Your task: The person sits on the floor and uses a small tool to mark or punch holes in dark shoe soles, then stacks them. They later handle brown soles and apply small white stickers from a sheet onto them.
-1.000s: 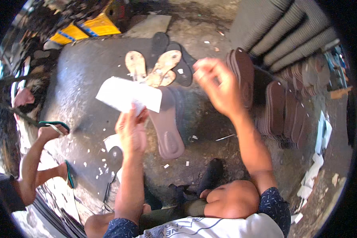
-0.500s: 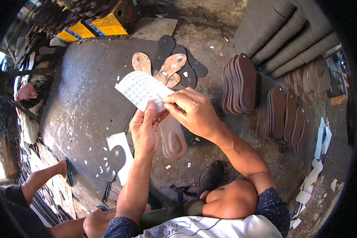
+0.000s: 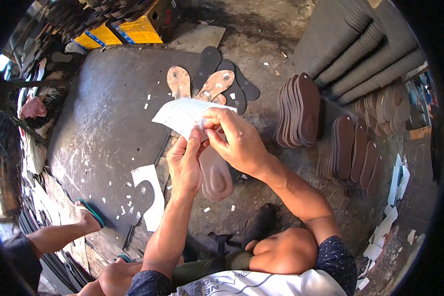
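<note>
Both hands meet over the brown sole (image 3: 216,173) lying on the dark work surface (image 3: 103,123), and everything is easiest placed from that sole. Its long axis runs away from the person, heel end nearest the knees, toe end hidden under the hands. Held just above that far end is a white dotted sheet (image 3: 182,114), which spreads up and to the left of the sole. The left hand (image 3: 185,165) comes straight up along the sole's left edge, fingers curled and thumb raised, pinching the sheet's near corner. The right hand (image 3: 234,138) reaches in from the sole's right side, wrist bent inward, its fingertips closed on the sheet's right edge as if picking at one spot. Of the two, the left hand sits closer to the sole. Beyond the sole lie tan and black cut-outs (image 3: 217,81); to its right stand rows of brown soles on edge (image 3: 298,108); to its left lies a white offcut with a sole-shaped hole (image 3: 148,197).
</note>
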Demonstrator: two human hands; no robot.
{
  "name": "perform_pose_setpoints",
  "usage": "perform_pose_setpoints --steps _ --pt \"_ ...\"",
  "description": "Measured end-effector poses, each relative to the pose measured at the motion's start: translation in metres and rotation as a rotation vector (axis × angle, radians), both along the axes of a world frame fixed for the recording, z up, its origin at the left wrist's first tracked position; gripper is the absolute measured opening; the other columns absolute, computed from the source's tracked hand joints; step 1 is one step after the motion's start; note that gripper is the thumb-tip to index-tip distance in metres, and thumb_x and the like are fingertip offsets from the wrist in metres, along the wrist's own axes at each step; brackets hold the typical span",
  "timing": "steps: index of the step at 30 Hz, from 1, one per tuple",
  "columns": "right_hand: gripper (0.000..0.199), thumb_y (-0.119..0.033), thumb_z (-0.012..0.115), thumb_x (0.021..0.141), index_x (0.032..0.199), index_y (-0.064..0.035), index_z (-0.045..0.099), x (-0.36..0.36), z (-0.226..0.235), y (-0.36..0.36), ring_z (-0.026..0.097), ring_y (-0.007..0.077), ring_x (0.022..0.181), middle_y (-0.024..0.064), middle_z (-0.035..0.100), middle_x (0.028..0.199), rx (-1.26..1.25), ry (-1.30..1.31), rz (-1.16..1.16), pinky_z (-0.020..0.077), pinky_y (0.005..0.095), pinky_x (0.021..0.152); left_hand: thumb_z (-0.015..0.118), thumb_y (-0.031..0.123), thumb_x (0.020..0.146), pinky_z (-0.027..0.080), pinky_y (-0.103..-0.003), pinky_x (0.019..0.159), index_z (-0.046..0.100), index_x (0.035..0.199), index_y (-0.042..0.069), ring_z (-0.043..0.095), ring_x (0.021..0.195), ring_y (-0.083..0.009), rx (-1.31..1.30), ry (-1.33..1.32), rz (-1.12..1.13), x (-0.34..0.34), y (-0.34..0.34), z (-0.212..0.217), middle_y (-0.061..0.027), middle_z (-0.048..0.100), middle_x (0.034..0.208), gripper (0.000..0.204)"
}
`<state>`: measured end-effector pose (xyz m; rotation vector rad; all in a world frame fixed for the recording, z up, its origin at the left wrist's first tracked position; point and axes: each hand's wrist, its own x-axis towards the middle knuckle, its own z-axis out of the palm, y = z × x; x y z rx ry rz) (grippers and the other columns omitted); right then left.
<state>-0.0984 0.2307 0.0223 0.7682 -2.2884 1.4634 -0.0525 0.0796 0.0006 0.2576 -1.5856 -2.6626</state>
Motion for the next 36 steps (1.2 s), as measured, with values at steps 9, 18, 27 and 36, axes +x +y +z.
perform_pose_setpoints --steps 9,18,27,36 --pt "0.037 -0.002 0.072 0.091 0.123 -0.0022 0.054 -0.018 -0.008 0.002 0.071 0.0197 0.083 0.0081 0.069 0.093 -0.286 -0.337 0.055 0.0573 0.0363 0.074 0.058 0.034 0.111 0.055 -0.035 0.095 0.063 0.132 0.007 0.066 0.118 -0.0191 0.158 -0.163 0.267 -0.004 -0.016 -0.009 -0.0089 0.068 0.136 0.035" --pt "0.046 -0.012 0.077 0.084 0.121 -0.0001 0.053 -0.112 -0.123 -0.005 0.072 0.026 0.078 0.0136 0.072 0.086 0.136 -0.645 0.136 0.0556 0.0375 0.076 0.03 0.055 0.113 0.056 -0.045 0.107 -0.001 0.167 0.003 0.053 0.143 -0.0369 0.615 -0.496 0.305 0.035 0.004 -0.049 -0.0148 0.017 0.173 0.081" --pt "0.029 -0.019 0.071 0.098 0.116 0.0005 0.06 -0.102 -0.104 0.012 0.068 0.0132 0.08 0.0074 0.07 0.084 0.146 -0.879 0.144 0.0537 0.0301 0.069 0.032 0.053 0.114 0.049 -0.048 0.117 0.017 0.164 0.008 0.053 0.142 -0.0385 0.537 -0.437 0.232 0.044 -0.004 -0.051 -0.0143 0.029 0.168 0.069" --pt "0.031 -0.023 0.072 0.096 0.111 0.0039 0.071 -0.098 -0.144 0.019 0.069 0.0222 0.086 0.017 0.074 0.098 0.349 -0.414 0.036 0.0546 0.0396 0.078 0.041 0.048 0.114 0.046 -0.047 0.12 0.01 0.165 0.005 0.051 0.144 -0.0397 0.489 -0.452 0.329 0.045 0.001 -0.043 -0.019 0.022 0.17 0.074"
